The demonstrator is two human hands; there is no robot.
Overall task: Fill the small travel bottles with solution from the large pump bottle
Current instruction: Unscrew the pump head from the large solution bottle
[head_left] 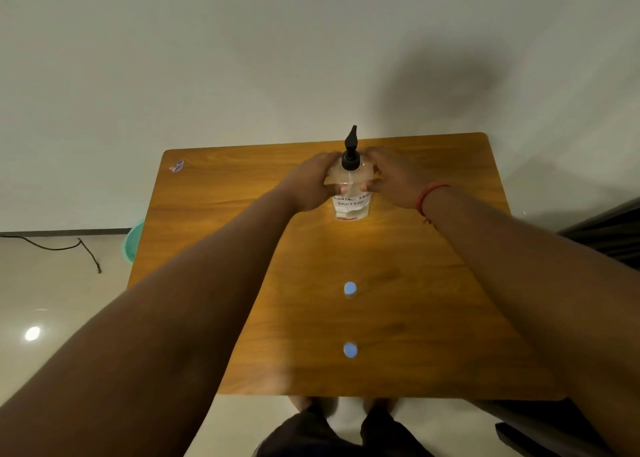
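On the floor at far left, beyond the table edge, a dark cable (59, 248) trails beside a green basin (133, 241), and a small sticker (177, 166) sits on the wooden table (214, 214) near its far left corner. Moving right, the left hand (311, 186) wraps the left flank of the large pump bottle (350, 189), fingers curled round the clear body with the thumb showing on the near face. That bottle stands upright at the table's far middle, its long axis vertical, its black pump head (350, 146) on top with the spout pointing away from the person, and a handwritten paper label (it seems to read "contact lens solution") on the near side. On the bottle's right flank the right hand (394, 182) grips in mirror fashion, fingers curled round the body, a red thread bracelet (429, 196) at the wrist.

Directly toward the person from the bottle, on roughly the same line, stand 2 small travel bottles seen from above by their blue caps: the farther travel bottle (350, 288) and the nearer travel bottle (350, 350), well apart from each other and from both hands. Both look capped, so I judge filling has not begun; neither hand is clearly nearer them, and the pump bottle would need to come toward the person, spout turned round.
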